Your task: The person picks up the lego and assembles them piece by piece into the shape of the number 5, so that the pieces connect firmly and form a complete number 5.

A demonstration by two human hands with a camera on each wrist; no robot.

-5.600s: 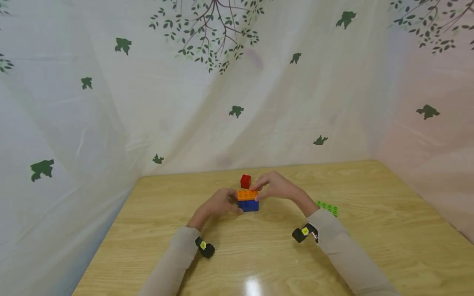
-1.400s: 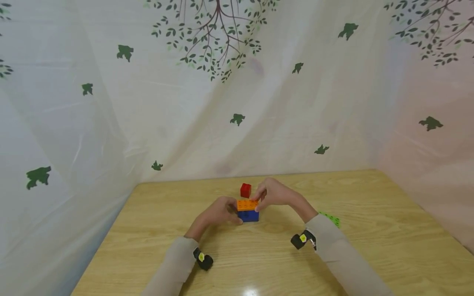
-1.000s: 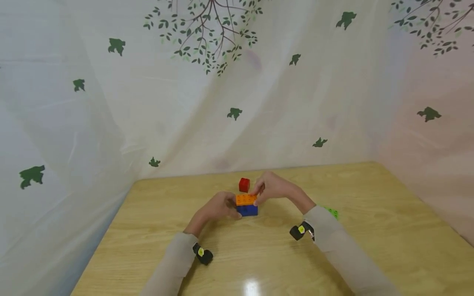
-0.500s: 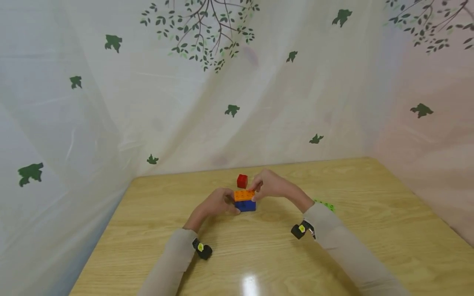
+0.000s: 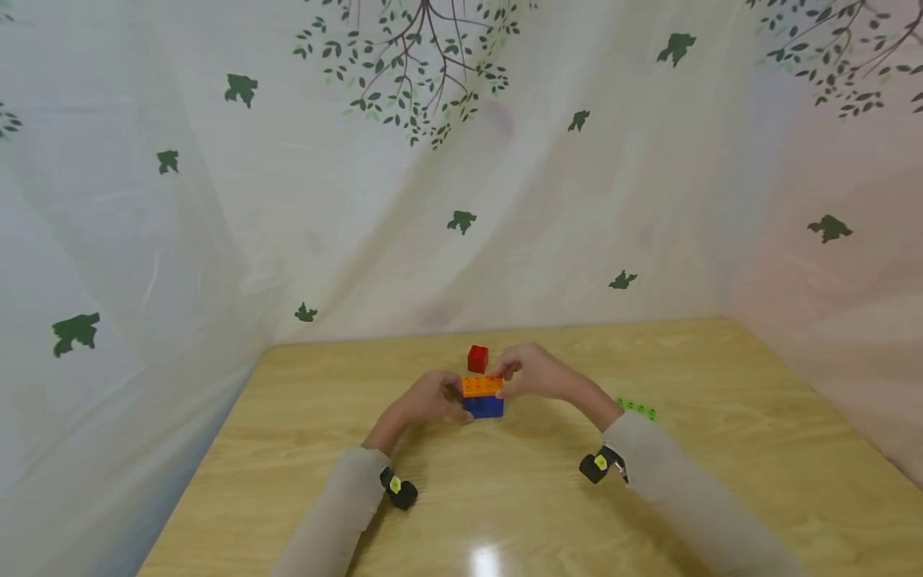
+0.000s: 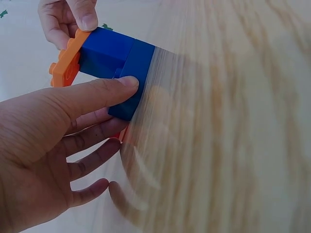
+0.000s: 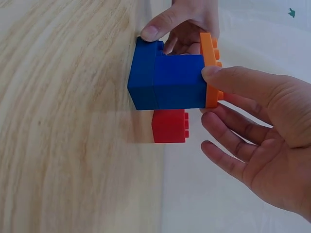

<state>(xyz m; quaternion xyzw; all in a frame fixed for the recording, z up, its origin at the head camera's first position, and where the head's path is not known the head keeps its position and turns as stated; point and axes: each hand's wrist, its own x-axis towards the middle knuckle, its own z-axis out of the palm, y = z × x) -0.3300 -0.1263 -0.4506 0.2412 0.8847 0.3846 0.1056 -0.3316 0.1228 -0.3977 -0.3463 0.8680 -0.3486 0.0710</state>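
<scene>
A longer blue brick point(image 7: 141, 77) stands on the table, with a shorter blue brick point(image 7: 180, 81) on its right part. Across the top lies a flat orange brick point(image 5: 480, 387); its left end overhangs a gap above the lower brick. My left hand point(image 5: 427, 398) grips the left end of the lower blue brick, thumb on the near side. At the right end, my right hand point(image 5: 535, 373) pinches the orange brick, its thumb at the seam with the shorter blue brick. Just behind the stack sits a red brick point(image 5: 477, 359), apart from it.
On the wooden table point(image 5: 505, 497), a flat green brick point(image 5: 638, 408) lies to the right, partly hidden by my right sleeve. A pale curtain point(image 5: 375, 232) printed with leaves and birds hangs behind the table and along its sides.
</scene>
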